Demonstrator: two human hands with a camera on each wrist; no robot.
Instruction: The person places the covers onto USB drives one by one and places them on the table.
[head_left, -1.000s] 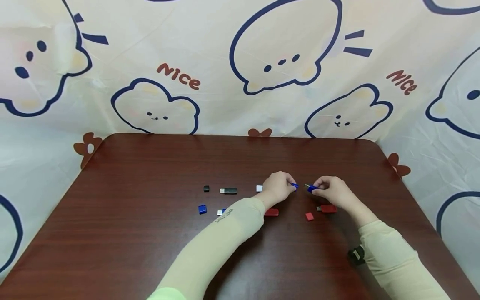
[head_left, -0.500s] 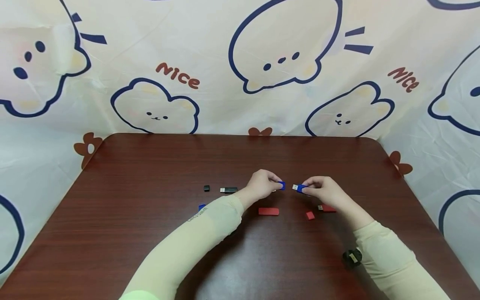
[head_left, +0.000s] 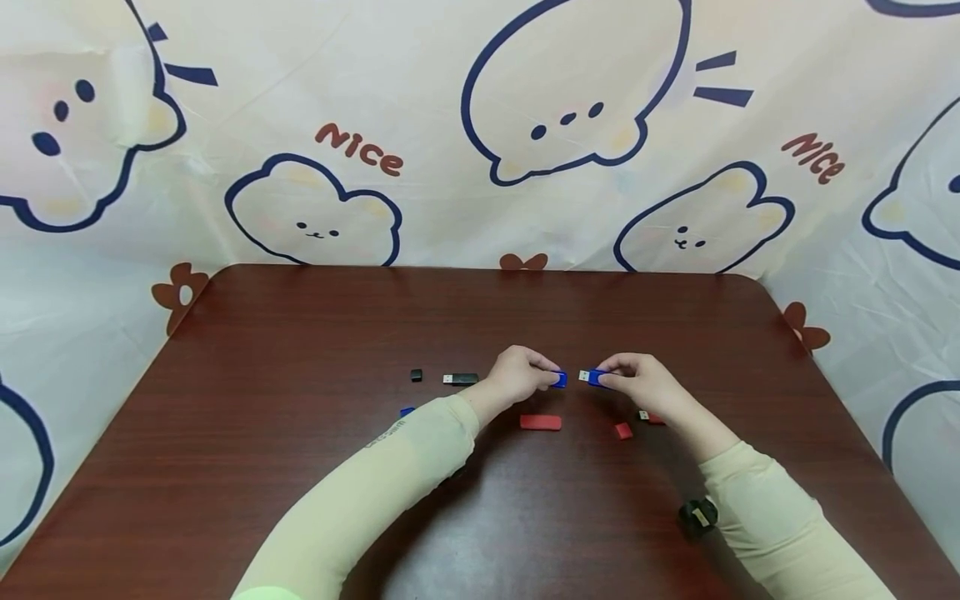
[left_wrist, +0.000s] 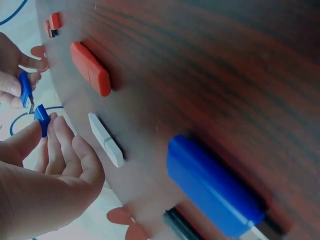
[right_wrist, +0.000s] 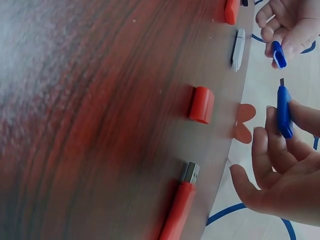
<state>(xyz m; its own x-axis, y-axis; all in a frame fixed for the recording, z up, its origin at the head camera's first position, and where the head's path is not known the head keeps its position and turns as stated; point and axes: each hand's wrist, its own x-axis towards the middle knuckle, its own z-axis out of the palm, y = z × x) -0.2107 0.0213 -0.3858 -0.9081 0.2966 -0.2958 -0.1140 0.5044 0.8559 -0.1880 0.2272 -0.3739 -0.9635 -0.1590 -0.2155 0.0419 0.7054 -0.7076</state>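
Note:
My left hand (head_left: 519, 372) pinches a small blue cap (head_left: 560, 380) between thumb and fingertips, over the middle of the table. Just right of it, my right hand (head_left: 637, 377) pinches a blue USB flash drive (head_left: 596, 377), its bare metal plug pointing left at the cap. A small gap separates plug and cap. In the right wrist view the cap (right_wrist: 279, 55) shows its hollow end toward the drive (right_wrist: 284, 112). Both are held above the tabletop. A white flash drive (left_wrist: 106, 140) lies beneath the left hand, hidden in the head view.
A capped red drive (head_left: 541, 422) lies nearer. A red cap (head_left: 624, 431) and an uncapped red drive (head_left: 651, 417) lie under my right hand. Leftward are a black cap (head_left: 416, 376), a black drive (head_left: 461, 379) and a blue cap (head_left: 407, 412). Another blue drive (left_wrist: 210, 185) is sleeve-hidden from above.
Both hands have shifted left with the blue cap and blue drive, the left hand farther. The drive has turned so its plug points more squarely left. Over the last half second they have barely moved.

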